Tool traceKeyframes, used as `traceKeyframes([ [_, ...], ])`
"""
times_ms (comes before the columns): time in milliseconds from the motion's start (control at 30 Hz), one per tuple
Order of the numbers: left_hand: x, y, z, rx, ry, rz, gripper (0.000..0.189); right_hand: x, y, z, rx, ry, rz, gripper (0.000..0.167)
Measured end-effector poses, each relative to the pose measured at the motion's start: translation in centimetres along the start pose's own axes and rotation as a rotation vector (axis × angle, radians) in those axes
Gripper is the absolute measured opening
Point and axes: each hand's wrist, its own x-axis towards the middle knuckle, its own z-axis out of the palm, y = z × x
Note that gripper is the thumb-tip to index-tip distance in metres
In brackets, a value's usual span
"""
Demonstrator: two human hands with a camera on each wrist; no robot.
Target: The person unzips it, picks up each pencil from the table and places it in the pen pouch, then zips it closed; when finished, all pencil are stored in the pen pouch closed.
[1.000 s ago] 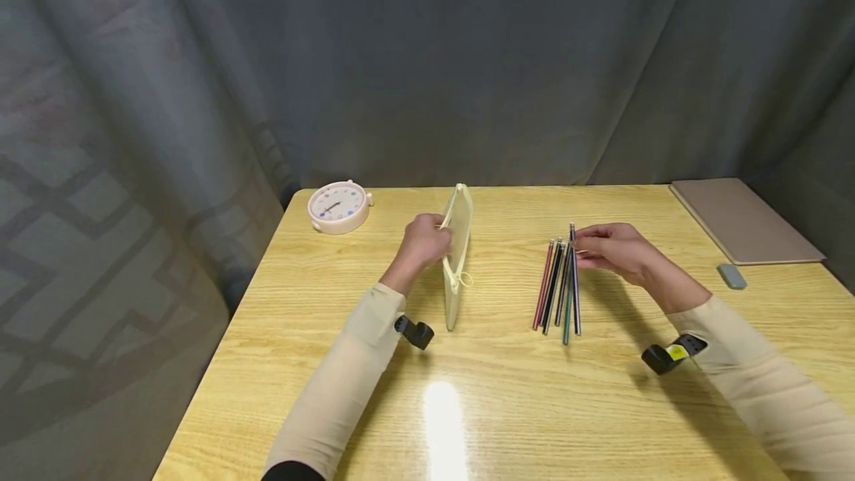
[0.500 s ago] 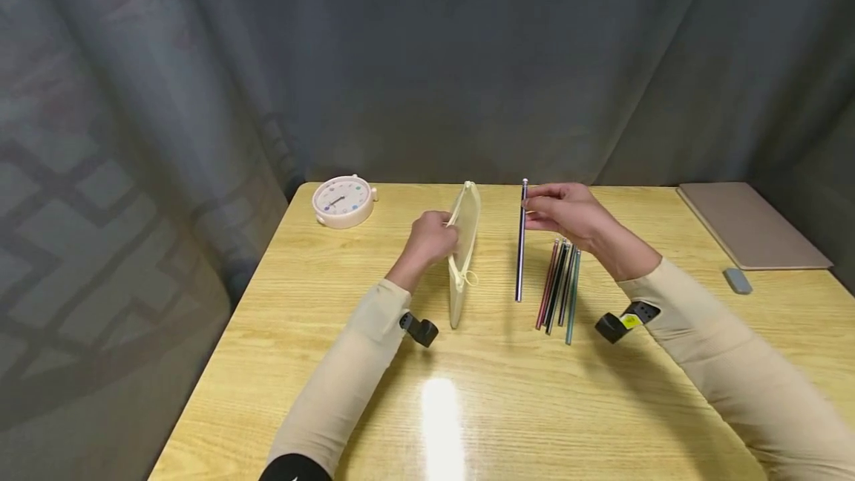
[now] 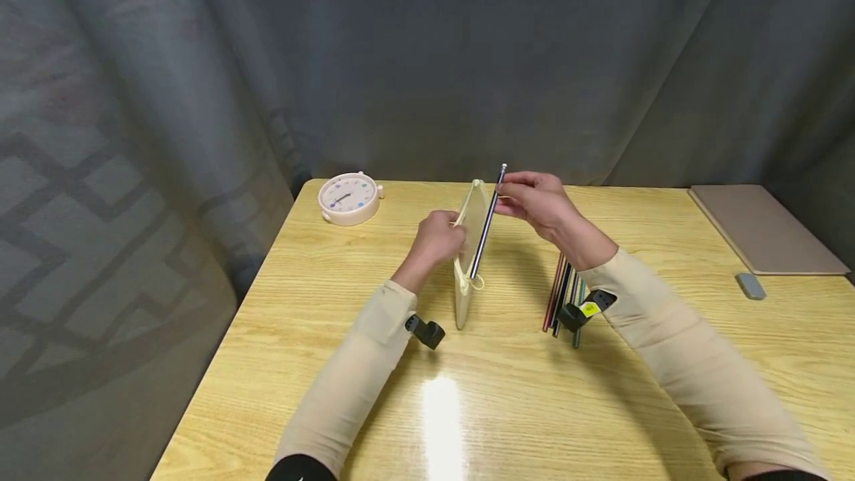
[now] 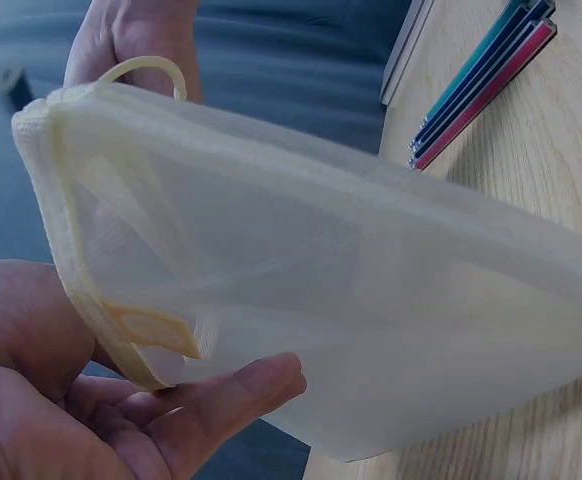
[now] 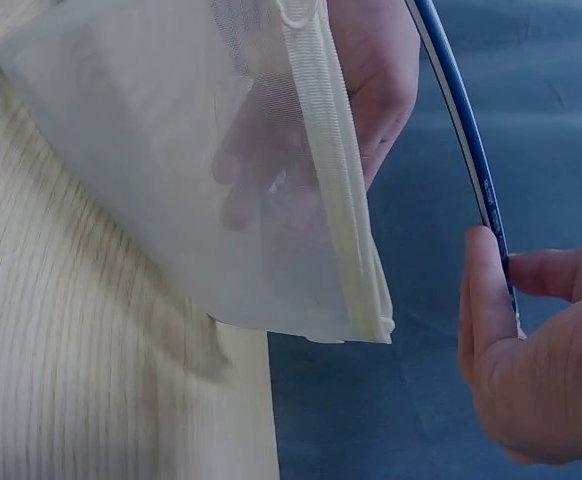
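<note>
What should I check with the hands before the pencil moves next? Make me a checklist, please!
1. The right hand pinches the pencil: ok.
2. The left hand holds the pouch: ok.
3. The pouch's mouth is open: ok.
4. The pencil's lower end lines up with that mouth: cannot tell.
5. The other pencils lie on the table: ok.
6. They're fully visible from the head view: not ok, partly covered.

Curtains (image 3: 467,58) behind a wood-grain table (image 3: 334,280), with pencils (image 4: 483,80) and an analog clock (image 3: 349,199) on it, suggest a screened-off study space.
</note>
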Motion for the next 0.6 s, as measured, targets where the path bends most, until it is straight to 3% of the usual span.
traceKeyframes([
  [267, -0.1, 0.1, 0.1, -0.008, 0.0, 0.009, 0.036, 0.5, 0.5, 0.2, 0.049, 0.046, 0.001, 0.018],
  [400, -0.3, -0.1, 0.2, -0.067, -0.008, -0.004, 0.035, 0.6, 0.8, 0.1, 0.087, 0.077, -0.03, 0.012],
  [600, -0.6, -0.6, 0.4, -0.14, -0.018, -0.017, 0.037, 0.8, 1.4, 0.3, 0.053, 0.101, -0.042, 0.013],
])
